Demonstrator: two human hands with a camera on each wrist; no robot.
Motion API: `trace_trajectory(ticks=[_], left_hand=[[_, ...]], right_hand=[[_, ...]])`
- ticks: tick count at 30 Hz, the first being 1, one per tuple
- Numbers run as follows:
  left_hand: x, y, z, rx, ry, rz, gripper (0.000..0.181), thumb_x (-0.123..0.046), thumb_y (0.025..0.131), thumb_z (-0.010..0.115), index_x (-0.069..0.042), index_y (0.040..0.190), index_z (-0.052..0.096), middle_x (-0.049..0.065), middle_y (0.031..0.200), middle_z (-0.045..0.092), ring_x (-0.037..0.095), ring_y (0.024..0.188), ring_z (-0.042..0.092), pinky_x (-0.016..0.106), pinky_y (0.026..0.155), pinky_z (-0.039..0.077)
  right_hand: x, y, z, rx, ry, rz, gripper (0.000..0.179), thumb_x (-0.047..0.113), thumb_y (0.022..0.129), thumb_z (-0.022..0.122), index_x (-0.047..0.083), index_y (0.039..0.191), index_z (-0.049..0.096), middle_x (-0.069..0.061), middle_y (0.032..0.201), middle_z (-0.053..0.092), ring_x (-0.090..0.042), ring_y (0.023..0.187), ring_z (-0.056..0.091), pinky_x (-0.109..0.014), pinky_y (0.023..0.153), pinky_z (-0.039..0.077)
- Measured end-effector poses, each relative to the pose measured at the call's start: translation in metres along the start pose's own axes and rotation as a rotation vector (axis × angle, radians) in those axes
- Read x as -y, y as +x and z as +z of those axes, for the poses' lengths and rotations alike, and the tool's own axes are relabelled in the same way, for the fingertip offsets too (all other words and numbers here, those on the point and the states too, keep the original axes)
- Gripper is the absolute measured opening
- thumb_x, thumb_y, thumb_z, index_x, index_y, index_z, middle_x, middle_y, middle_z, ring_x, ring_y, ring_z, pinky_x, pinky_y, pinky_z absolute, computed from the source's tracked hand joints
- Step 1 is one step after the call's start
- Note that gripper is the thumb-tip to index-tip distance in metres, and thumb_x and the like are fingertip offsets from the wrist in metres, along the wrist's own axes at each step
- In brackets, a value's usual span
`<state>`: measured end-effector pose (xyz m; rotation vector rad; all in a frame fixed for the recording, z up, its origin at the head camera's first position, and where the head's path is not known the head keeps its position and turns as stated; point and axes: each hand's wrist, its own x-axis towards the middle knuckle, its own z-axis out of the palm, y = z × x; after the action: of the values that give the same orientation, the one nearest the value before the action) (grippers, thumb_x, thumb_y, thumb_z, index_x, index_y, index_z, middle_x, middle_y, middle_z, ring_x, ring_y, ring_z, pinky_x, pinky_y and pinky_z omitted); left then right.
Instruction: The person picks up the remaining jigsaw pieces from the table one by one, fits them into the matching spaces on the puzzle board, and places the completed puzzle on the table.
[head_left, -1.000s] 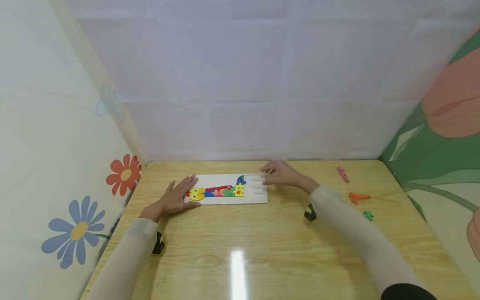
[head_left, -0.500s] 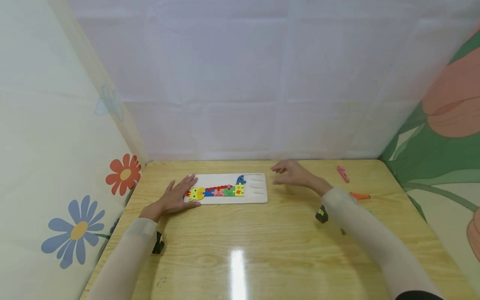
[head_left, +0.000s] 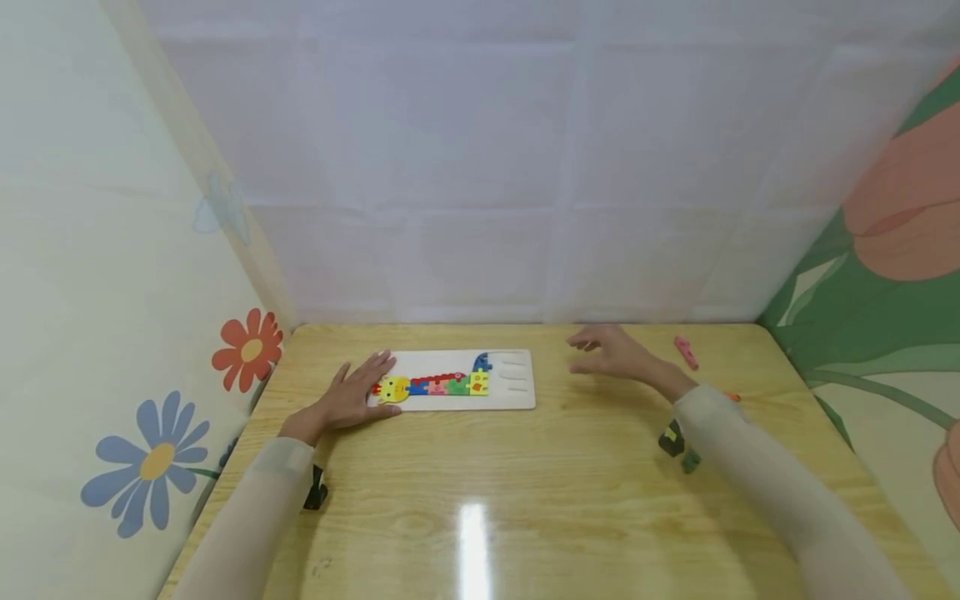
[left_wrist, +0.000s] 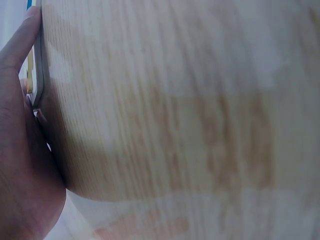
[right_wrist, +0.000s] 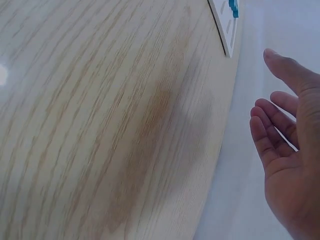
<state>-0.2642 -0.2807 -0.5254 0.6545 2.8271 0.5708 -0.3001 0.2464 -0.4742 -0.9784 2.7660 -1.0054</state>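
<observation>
A white puzzle board (head_left: 450, 361) lies flat near the back of the table, its giraffe made of coloured pieces: a yellow head (head_left: 393, 388) at the left, a blue piece (head_left: 482, 362) at the rear. My left hand (head_left: 347, 398) rests on the board's left end, fingers spread, thumb along the front edge. In the left wrist view the thumb (left_wrist: 20, 42) lies against the board's side. To the right of the board my right hand (head_left: 613, 353) hovers over the table with loosely bent fingers, holding nothing. Its palm (right_wrist: 295, 185) shows bare in the right wrist view.
On the right lie a pink piece (head_left: 686, 352) and an orange piece (head_left: 733, 397), the latter partly behind the right sleeve (head_left: 757, 467). A small green piece (head_left: 691, 461) shows beside that sleeve. A white cloth wall (head_left: 480, 208) stands behind the table.
My right hand has moved right, away from the board's right end. Its sleeve now covers most of the orange piece, and a green piece shows beside it. The left hand stays put.
</observation>
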Motion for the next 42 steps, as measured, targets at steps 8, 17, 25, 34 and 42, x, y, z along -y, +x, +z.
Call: trace_trajectory(ticks=[8,17,25,34,42], left_hand=[[0.000,0.000,0.000,0.002,-0.002,-0.002,0.105,-0.064,0.092,0.068,-0.009,0.169,0.023,0.016,0.177,0.015,0.040,0.164,0.007,0.072,0.124,-0.007],[0.002,0.002,0.001,0.005,0.011,-0.007,0.105,-0.065,0.092,0.067,-0.010,0.170,0.023,0.016,0.177,0.014,0.040,0.164,0.006,0.071,0.124,-0.008],[-0.001,0.001,0.001,0.009,0.001,-0.010,0.106,-0.066,0.092,0.067,-0.009,0.169,0.024,0.017,0.177,0.014,0.041,0.164,0.006,0.072,0.124,-0.008],[0.002,0.001,0.002,0.012,0.008,-0.017,0.105,-0.067,0.092,0.066,-0.010,0.169,0.023,0.017,0.177,0.013,0.040,0.164,0.006,0.072,0.124,-0.008],[0.002,0.001,0.001,0.016,0.012,-0.015,0.105,-0.066,0.092,0.067,-0.010,0.169,0.023,0.017,0.177,0.014,0.040,0.164,0.006,0.072,0.124,-0.008]], right_hand=[[-0.009,-0.015,-0.008,-0.032,0.002,-0.041,0.052,0.015,0.086,0.089,-0.012,0.125,0.069,-0.028,0.121,0.073,-0.045,0.105,0.072,-0.056,0.096,0.059],[-0.018,-0.034,-0.021,-0.064,-0.034,0.014,0.050,0.015,0.086,0.089,-0.010,0.125,0.070,-0.024,0.122,0.074,-0.045,0.105,0.072,-0.057,0.095,0.058],[-0.022,-0.052,-0.035,-0.085,-0.072,0.049,0.049,0.014,0.087,0.088,-0.012,0.124,0.070,-0.027,0.122,0.073,-0.046,0.105,0.071,-0.059,0.095,0.058],[-0.033,-0.069,-0.047,-0.095,-0.106,0.097,0.051,0.021,0.089,0.087,-0.009,0.127,0.070,-0.024,0.123,0.074,-0.045,0.106,0.071,-0.059,0.096,0.057],[-0.041,-0.082,-0.056,-0.138,-0.124,0.150,0.052,0.020,0.088,0.087,-0.009,0.128,0.070,-0.026,0.123,0.073,-0.047,0.106,0.070,-0.064,0.093,0.056]])
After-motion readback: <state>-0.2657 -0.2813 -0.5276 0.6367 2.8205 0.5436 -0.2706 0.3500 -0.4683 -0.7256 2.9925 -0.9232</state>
